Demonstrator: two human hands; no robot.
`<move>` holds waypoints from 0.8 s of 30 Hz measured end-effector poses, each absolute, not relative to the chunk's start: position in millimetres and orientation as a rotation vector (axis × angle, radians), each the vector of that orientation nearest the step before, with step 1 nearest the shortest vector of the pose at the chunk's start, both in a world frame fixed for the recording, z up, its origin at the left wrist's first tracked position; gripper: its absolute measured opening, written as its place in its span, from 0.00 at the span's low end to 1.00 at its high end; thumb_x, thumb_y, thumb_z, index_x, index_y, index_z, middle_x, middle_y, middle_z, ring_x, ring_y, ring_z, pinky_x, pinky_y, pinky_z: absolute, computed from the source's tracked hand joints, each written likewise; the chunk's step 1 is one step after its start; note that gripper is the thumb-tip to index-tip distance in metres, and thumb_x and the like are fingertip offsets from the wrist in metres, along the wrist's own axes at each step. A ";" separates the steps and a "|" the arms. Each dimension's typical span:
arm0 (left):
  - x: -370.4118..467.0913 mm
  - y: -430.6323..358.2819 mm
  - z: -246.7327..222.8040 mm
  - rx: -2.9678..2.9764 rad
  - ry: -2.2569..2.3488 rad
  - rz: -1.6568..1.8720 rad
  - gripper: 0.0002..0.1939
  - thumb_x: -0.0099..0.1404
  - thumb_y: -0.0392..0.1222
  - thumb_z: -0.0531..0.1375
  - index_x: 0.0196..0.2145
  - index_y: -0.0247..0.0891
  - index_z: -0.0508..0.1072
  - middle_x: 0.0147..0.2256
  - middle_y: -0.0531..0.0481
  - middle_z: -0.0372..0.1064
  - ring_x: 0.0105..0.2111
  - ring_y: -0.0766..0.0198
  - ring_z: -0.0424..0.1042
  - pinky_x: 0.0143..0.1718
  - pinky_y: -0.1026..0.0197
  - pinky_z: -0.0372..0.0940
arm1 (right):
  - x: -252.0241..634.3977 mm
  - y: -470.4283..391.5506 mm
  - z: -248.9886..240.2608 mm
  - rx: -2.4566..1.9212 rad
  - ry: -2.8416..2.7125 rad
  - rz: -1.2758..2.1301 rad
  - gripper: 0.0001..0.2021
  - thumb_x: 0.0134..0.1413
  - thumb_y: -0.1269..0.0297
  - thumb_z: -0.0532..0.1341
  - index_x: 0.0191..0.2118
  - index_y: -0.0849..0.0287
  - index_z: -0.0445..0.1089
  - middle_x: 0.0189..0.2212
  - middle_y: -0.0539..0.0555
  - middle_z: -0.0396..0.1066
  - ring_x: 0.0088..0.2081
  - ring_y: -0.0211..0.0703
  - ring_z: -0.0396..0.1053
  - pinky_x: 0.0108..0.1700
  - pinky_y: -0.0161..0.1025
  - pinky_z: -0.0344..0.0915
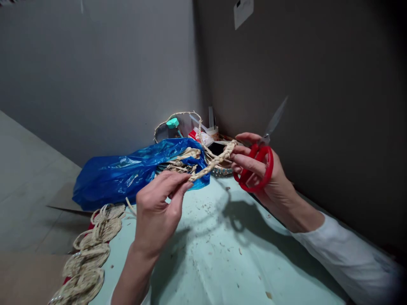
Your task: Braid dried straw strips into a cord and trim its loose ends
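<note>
A braided straw-coloured cord (pixel 211 164) is stretched between my two hands above the table. My left hand (pixel 162 201) pinches its lower left end between thumb and fingers. At the upper right end, the fingertips of my right hand (pixel 262 173) hold the cord. Red-handled scissors (pixel 270 169) hang on the fingers of that same hand, their blades pointing up and to the right, away from the cord. A thin loop of braid (pixel 178 113) rises behind the hands.
A blue plastic bag (pixel 111 178) with straw strands lies at the back left. Coiled braid pieces (pixel 85 258) line the left edge of the pale green table (pixel 216 254). Behind are a basket (pixel 221 172) and a cup (pixel 212 134). Grey walls stand close behind and right.
</note>
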State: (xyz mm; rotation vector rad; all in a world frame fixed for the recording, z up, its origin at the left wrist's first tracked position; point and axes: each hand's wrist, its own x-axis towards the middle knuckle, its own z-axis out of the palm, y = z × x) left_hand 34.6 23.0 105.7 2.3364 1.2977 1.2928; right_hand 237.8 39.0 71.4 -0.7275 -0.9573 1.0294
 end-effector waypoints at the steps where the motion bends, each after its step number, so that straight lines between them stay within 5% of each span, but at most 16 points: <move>1: 34.5 23.8 105.8 2.317 1.294 1.240 0.06 0.63 0.37 0.61 0.35 0.39 0.79 0.33 0.48 0.75 0.31 0.63 0.71 0.35 0.62 0.63 | 237.8 38.0 72.5 -0.766 -0.982 0.972 0.20 0.46 0.63 0.67 0.46 0.49 0.65 0.38 0.51 0.71 0.36 0.42 0.71 0.31 0.37 0.68; 7: 34.1 28.3 101.9 1.843 1.082 0.701 0.09 0.64 0.41 0.59 0.31 0.35 0.77 0.24 0.51 0.69 0.19 0.71 0.59 0.21 0.66 0.53 | 240.7 41.9 67.2 -0.969 -1.206 0.725 0.15 0.50 0.58 0.66 0.44 0.51 0.66 0.35 0.52 0.72 0.35 0.45 0.72 0.30 0.37 0.66; 13: 36.6 24.5 101.1 1.404 0.877 0.694 0.09 0.65 0.40 0.60 0.37 0.34 0.79 0.26 0.49 0.69 0.20 0.74 0.53 0.23 0.67 0.51 | 239.2 60.4 39.3 -1.120 -1.589 0.710 0.12 0.57 0.56 0.60 0.42 0.57 0.66 0.30 0.50 0.71 0.30 0.41 0.69 0.34 0.37 0.63; 24: 28.6 24.7 108.8 1.381 0.861 0.836 0.11 0.63 0.37 0.63 0.43 0.39 0.78 0.30 0.49 0.75 0.21 0.72 0.66 0.26 0.67 0.59 | 235.4 51.8 43.1 -1.225 -1.749 0.394 0.27 0.54 0.59 0.63 0.57 0.59 0.58 0.26 0.49 0.69 0.24 0.40 0.65 0.29 0.34 0.58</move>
